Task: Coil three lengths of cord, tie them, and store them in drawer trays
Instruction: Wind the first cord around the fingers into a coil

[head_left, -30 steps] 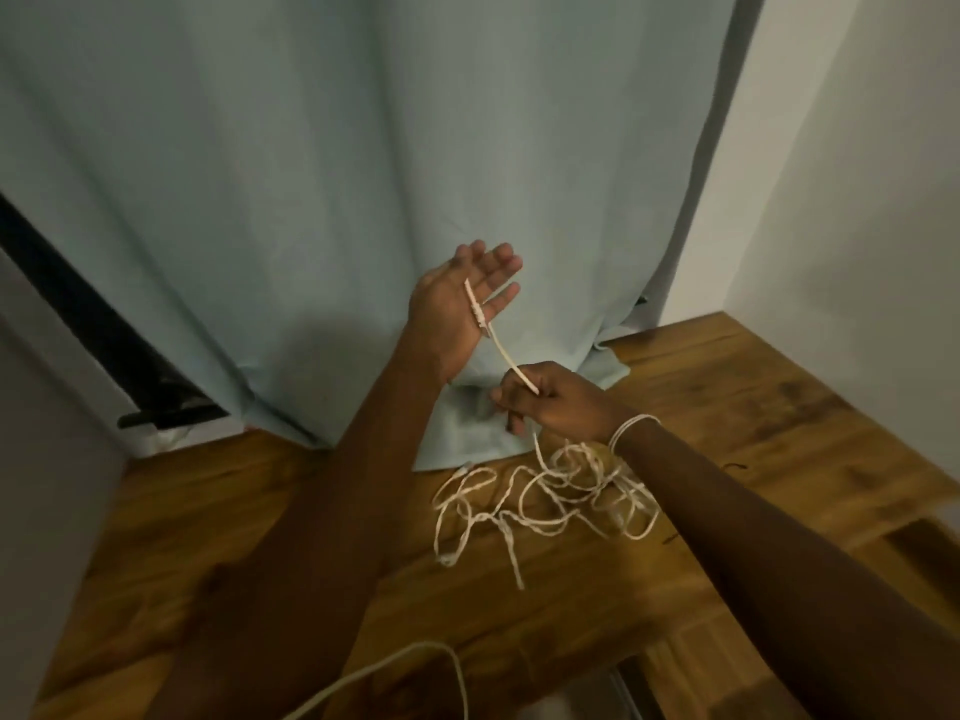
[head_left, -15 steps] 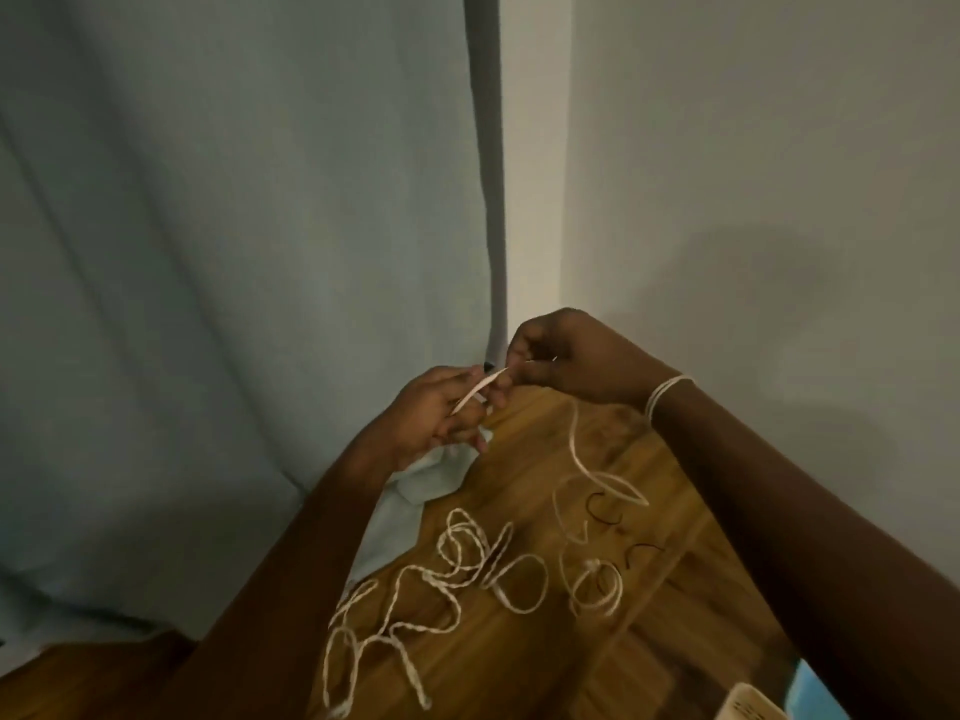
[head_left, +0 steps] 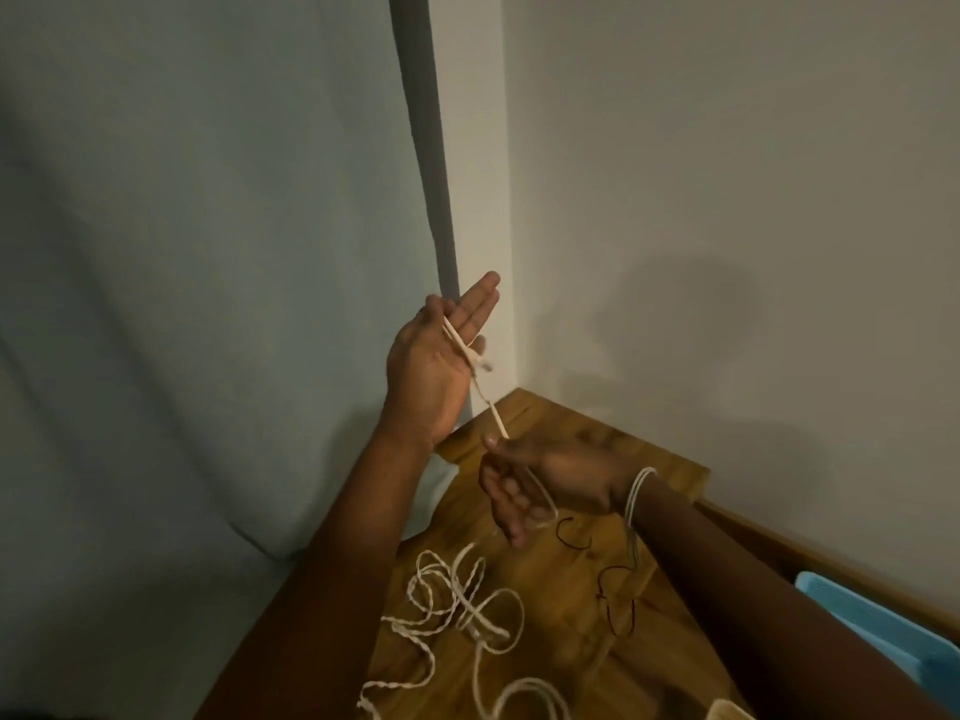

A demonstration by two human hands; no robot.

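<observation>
The person's left hand is raised with its palm open and fingers extended, pointing toward one o'clock. A pale twisted cord is lying across that palm, pinned near the base of the fingers by the thumb, with a small knot or frayed end showing at the hand's three o'clock edge. From there the cord is running taut toward five o'clock into the right hand, which is sitting lower and just beside the left wrist. The right thumb and forefinger are pinching the cord while the other fingers are hanging loosely curled, and a loop of cord is draping below them. The rest of the cord is lying in loose tangles on the wooden surface, at six o'clock from both hands. A thin dark red cord is resting at four o'clock from the right hand. A blue tray is peeking in at the far right edge. Thin bands are circling the right wrist.
</observation>
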